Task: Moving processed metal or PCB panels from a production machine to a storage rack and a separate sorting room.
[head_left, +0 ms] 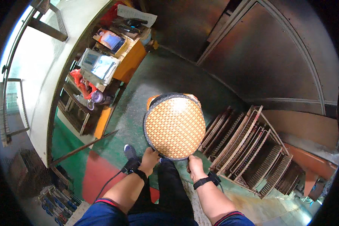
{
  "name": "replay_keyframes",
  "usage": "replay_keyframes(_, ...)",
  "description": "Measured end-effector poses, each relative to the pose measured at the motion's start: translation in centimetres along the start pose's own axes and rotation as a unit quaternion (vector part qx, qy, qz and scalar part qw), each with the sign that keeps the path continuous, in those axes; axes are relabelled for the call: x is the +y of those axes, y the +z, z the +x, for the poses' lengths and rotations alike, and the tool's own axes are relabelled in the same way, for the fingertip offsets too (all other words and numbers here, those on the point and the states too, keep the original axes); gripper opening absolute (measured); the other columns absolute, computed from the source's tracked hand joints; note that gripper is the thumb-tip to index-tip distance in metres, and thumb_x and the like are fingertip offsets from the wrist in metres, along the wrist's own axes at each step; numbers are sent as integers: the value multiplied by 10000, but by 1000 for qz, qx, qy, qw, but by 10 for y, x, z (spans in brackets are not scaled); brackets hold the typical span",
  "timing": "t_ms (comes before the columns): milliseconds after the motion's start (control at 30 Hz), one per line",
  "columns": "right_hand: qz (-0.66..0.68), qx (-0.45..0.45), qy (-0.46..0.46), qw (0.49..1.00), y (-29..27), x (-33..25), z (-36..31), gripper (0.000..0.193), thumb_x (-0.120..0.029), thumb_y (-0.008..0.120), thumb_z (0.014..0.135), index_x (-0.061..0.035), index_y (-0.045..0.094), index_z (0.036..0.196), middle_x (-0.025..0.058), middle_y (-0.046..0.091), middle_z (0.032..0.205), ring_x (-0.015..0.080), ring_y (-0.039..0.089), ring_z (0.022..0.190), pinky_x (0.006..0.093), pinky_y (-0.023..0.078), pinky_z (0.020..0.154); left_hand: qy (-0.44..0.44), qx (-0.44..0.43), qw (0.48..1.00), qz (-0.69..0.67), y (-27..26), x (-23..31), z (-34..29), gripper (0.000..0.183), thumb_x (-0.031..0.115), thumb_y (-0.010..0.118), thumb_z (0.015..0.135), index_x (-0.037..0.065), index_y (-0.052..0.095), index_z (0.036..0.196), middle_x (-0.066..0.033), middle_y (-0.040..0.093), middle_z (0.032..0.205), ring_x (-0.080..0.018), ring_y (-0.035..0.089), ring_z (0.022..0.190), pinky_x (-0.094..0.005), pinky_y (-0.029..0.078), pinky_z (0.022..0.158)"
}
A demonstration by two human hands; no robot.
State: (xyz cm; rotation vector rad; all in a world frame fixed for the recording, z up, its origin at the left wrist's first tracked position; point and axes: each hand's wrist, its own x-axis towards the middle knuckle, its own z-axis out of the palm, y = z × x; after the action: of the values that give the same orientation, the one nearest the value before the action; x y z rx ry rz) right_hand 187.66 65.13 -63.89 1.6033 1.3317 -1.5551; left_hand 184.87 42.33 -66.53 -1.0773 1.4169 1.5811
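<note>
1. The person stood on the green floor (158,79) and held a round woven bamboo tray (174,126) out in front of the body, its underside turned up toward the camera.
2. The left hand (150,158) was closed on the near rim of the tray, at its lower left.
3. The right hand (195,165) was closed on the same rim, at the tray's lower right.
4. To the right of the tray, a stack of wooden frames (252,150) leaned on the floor. To the left of the tray stood an orange table (133,60) with papers.
5. The step seemed to be carrying the tray. I judge the next move called for a firm, level two-hand grip and a free spot to set it down.
</note>
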Motion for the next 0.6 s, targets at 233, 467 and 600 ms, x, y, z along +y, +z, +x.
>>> replay_keyframes(233,-295,107,-580,752,2,-127,-15,327,-74,593,852,24,596,1164,246,630,1143,432,586,1098,488,469,981,-62,-50,996,-40,5,19,-6,348,171,591,998,174,406,1293,-69,536,1283,-279,549,1229,-461,507,901)
replay_keyframes(467,-685,104,-438,573,-47,-184,-4,254,-185,499,903,-63,692,1013,155,674,1087,316,615,1112,505,422,1008,19,81,996,-26,52,54,-39,811,172,721,919,214,185,1527,-101,443,1444,-290,469,1287,-524,447,988)
replay_keyframes(600,-803,108,-372,452,-116,-161,28,248,-186,501,907,-82,705,1001,110,692,1036,284,618,1088,484,315,1126,130,67,988,42,38,90,-25,842,176,725,922,133,185,1567,-131,526,1389,-262,528,1211,-403,447,1011)
